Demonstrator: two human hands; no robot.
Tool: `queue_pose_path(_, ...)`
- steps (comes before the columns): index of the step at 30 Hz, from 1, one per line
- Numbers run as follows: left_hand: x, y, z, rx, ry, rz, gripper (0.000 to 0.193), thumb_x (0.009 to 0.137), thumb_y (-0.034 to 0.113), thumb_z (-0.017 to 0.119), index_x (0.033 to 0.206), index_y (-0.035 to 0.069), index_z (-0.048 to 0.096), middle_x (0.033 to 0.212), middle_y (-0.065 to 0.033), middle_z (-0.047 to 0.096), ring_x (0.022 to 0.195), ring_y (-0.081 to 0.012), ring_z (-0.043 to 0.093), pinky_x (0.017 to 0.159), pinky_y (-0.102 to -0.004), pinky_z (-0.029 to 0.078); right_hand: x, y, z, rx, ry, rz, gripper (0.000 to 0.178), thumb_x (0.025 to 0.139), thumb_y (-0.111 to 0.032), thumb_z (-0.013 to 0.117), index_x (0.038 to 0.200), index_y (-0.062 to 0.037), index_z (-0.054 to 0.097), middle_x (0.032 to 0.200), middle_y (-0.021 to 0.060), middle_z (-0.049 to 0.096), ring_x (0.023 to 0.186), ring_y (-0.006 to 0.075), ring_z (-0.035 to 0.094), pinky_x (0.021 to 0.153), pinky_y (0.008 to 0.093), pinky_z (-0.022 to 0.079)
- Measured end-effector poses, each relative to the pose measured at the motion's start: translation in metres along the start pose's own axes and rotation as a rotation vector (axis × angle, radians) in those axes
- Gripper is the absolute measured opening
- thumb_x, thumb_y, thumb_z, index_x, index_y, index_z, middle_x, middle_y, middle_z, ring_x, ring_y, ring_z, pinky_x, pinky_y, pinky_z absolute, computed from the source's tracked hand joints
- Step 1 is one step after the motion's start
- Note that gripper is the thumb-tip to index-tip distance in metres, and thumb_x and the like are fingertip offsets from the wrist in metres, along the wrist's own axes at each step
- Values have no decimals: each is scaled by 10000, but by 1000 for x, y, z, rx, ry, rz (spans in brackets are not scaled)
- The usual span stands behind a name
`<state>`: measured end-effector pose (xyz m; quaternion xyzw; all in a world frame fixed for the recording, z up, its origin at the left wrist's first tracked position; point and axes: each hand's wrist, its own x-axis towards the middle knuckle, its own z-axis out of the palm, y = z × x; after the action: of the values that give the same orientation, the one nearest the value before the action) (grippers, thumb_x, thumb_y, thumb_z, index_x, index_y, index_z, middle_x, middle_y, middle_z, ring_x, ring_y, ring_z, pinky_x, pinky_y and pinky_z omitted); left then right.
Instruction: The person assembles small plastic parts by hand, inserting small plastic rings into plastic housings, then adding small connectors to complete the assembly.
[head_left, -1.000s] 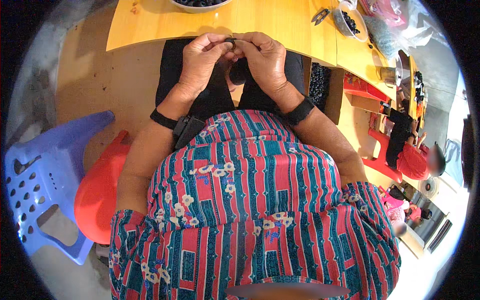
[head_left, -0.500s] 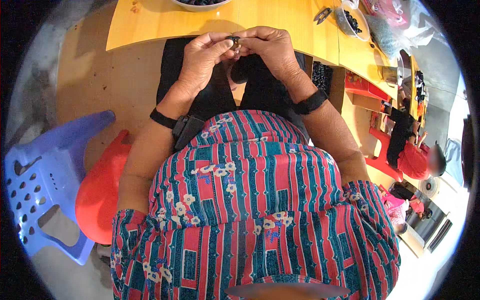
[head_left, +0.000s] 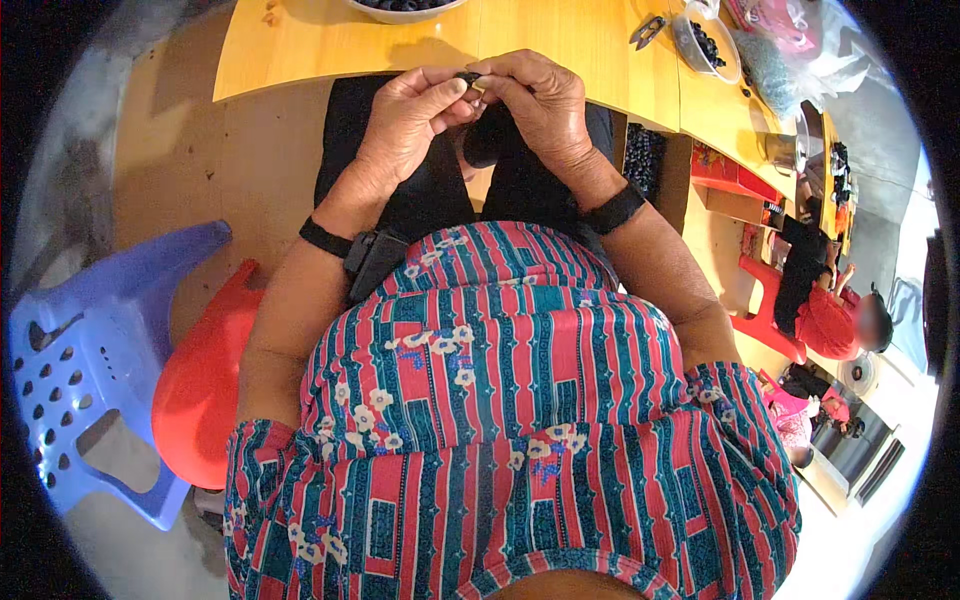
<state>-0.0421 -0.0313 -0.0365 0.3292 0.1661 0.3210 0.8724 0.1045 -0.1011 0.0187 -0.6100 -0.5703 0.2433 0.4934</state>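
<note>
Black and small, the piece (head_left: 470,77) sits pinched between my left hand (head_left: 405,125) and right hand (head_left: 540,105), both grips closed on it at the fingertips. It lies crosswise between them, just over the yellow counter (head_left: 560,50) edge above my lap.

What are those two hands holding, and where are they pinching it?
A small dark piece, pinched between the fingertips of the left hand and the right hand. It is too small to tell which part they pinch.
</note>
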Motion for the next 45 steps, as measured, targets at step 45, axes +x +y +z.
queue_pose_path(45, -2, 1, -2, -58, -39, -35, 194, 868, 79, 567, 1047, 6, 574, 967, -72, 622, 870, -155, 610, 800, -267, 509, -1, 4, 9, -167, 105, -35, 155, 691, -49, 661, 845, -40, 682, 754, 106, 642, 685, 224, 640, 634, 294, 516)
